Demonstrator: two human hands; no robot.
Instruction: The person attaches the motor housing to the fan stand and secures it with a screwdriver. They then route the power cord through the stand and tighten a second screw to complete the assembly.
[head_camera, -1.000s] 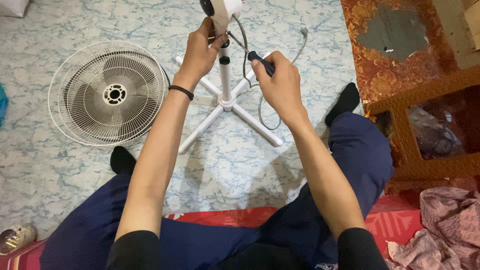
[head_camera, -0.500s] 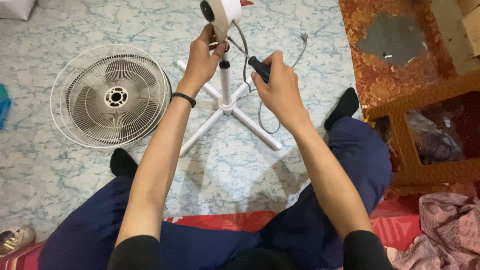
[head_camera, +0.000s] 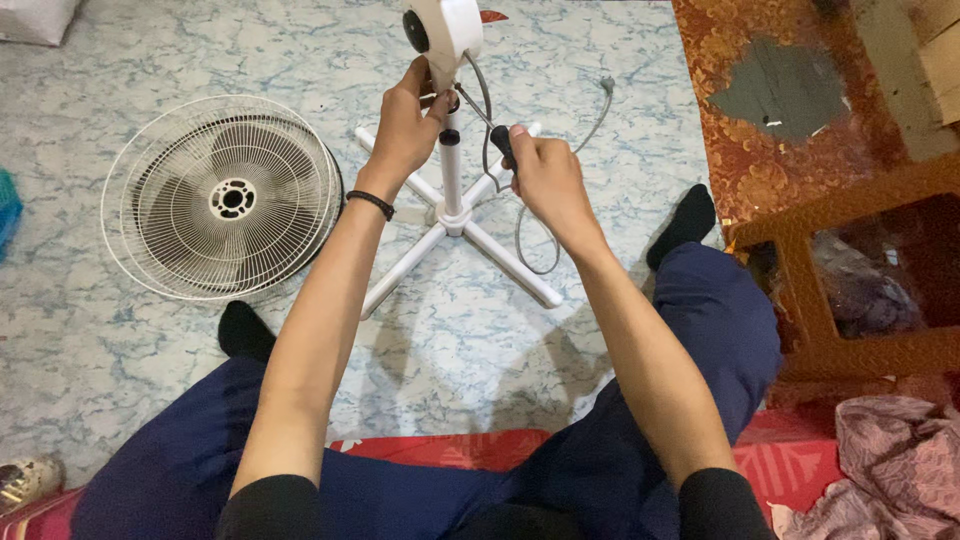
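Since the earlier frames the right hand (head_camera: 545, 180) has drawn slightly inward toward the stand, and the view has dropped a little, bringing more of the motor housing (head_camera: 445, 28) into sight.

The right hand is clamped around the black handle of a screwdriver (head_camera: 490, 125); the thin shaft runs up and to the left from the fist, its tip at the joint just below the housing. The left hand (head_camera: 405, 120) is closed around the top of the white pole (head_camera: 450, 160) at that same joint, thumb against the tip area. The two hands are near each other but apart.

Below both hands the pole meets a white cross-shaped base (head_camera: 455, 235) on the marbled floor. A grey cord (head_camera: 590, 120) trails beyond the right hand. Well left of the left hand lies a white fan guard with blades (head_camera: 225, 195), flat on the floor.
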